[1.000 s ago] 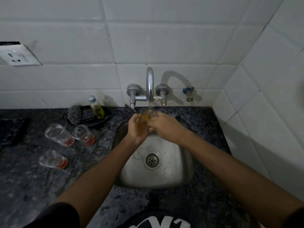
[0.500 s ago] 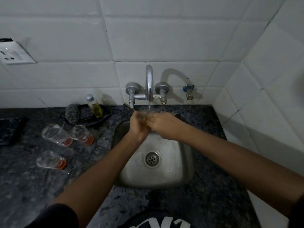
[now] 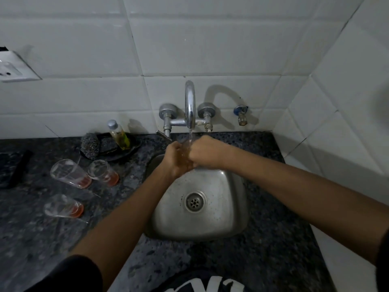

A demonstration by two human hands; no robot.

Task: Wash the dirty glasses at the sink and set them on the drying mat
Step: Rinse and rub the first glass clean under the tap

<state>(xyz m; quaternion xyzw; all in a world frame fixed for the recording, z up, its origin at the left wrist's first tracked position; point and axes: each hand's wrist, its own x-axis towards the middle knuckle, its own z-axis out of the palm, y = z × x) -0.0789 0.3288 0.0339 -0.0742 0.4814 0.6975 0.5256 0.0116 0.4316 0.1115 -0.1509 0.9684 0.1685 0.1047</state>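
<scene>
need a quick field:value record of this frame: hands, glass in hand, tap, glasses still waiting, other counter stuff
left hand: grips glass in hand
right hand: curled round same glass, rubbing it
tap: running, stream lands on glass
sink: below hands, otherwise bare
dirty glasses: three on counter left of sink, reddish dregs
soap bottle: in dark dish with scrubber

Speckled counter (image 3: 263, 260), three glasses (image 3: 70, 173), soap dish (image 3: 117, 153)

Four glasses (image 3: 70, 173) (image 3: 103, 172) (image 3: 63, 206) (image 3: 186, 153) (one held), one bottle (image 3: 119, 134), one scrubber (image 3: 91, 145).
</scene>
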